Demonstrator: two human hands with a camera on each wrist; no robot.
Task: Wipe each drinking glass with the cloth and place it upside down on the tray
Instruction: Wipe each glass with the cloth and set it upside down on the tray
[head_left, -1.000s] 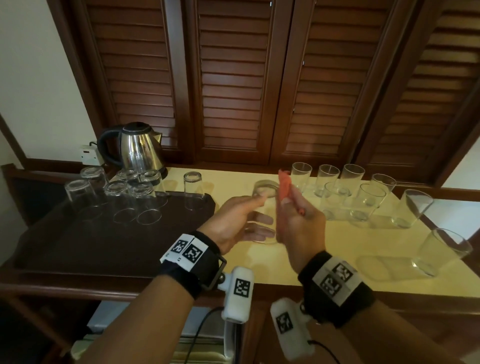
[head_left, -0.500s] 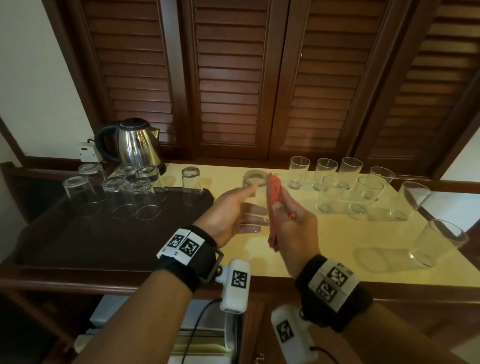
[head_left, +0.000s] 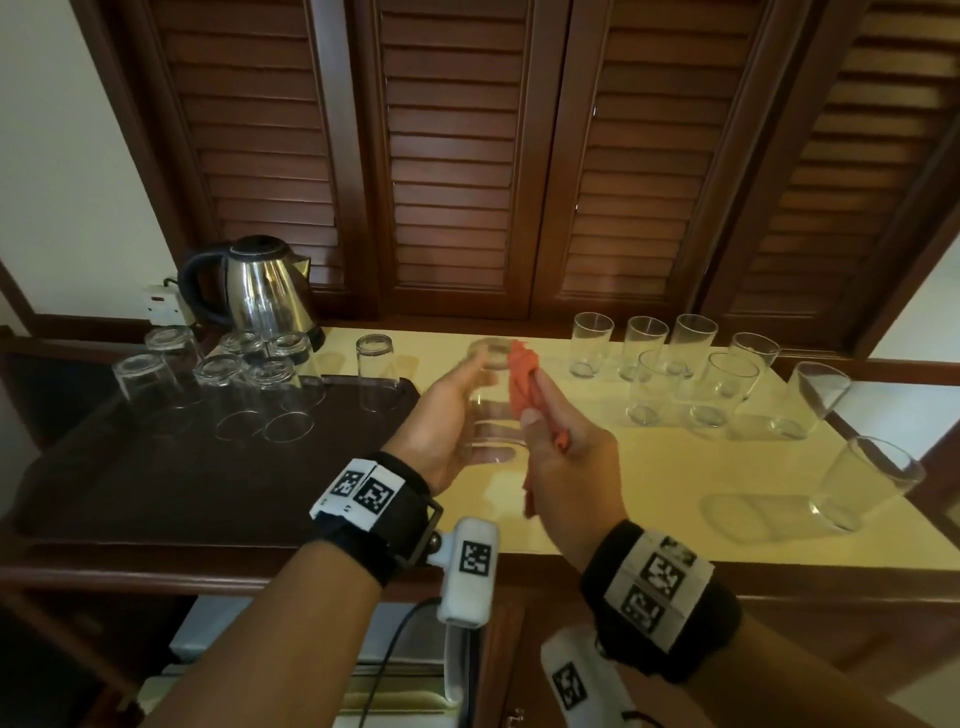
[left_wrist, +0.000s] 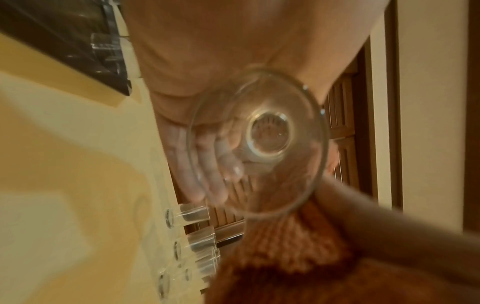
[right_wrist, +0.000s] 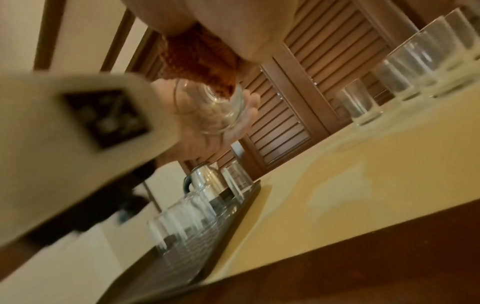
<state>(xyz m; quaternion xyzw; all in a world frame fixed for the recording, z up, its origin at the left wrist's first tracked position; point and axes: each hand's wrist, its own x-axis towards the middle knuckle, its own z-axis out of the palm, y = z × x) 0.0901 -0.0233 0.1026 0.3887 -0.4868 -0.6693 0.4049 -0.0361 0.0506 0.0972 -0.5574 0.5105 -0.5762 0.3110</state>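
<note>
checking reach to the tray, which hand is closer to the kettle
Left. The left hand is just right of the tray, in front of the kettle; the right hand is farther right, over the counter.

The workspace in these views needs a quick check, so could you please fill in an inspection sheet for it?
Surface: yellow counter with a dark tray at its left end.
Job's things: seven glasses stand upside down on the tray; eight upright glasses wait on the counter to the right; held glass, base up; orange cloth against its side.
Clutter: steel kettle behind the tray.
Grippers: left hand grips the held glass; right hand holds the cloth.
Cables: dark cable hanging below the left wrist camera.
Surroundings: louvred wooden doors behind the counter; wall socket beside the kettle.
</note>
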